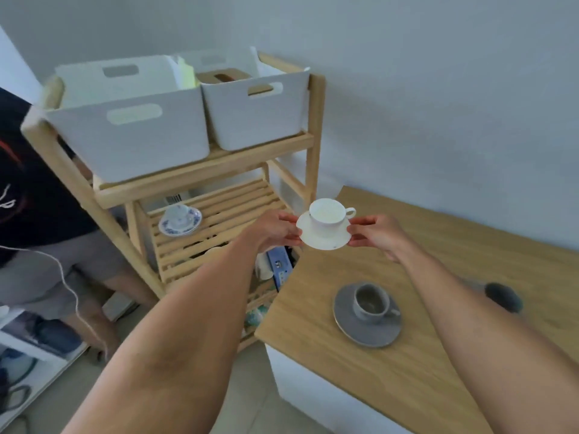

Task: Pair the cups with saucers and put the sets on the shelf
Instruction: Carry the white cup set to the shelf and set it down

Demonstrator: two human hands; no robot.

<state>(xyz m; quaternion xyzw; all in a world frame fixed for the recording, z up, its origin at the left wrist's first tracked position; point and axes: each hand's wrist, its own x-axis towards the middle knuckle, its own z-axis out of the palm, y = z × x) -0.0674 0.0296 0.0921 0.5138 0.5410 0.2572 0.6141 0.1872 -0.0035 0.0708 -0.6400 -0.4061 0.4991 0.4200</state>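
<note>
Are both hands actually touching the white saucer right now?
Touching. The head view shows the left hand pinching the white saucer at its left rim and the right hand pinching its right rim.

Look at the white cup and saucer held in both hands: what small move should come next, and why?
Probably carry the set leftward and set it on the slatted shelf, beside the blue-patterned set. The left hand and right hand grip the white saucer by its edges, with the white cup upright on it, above the gap between shelf and table.
</note>
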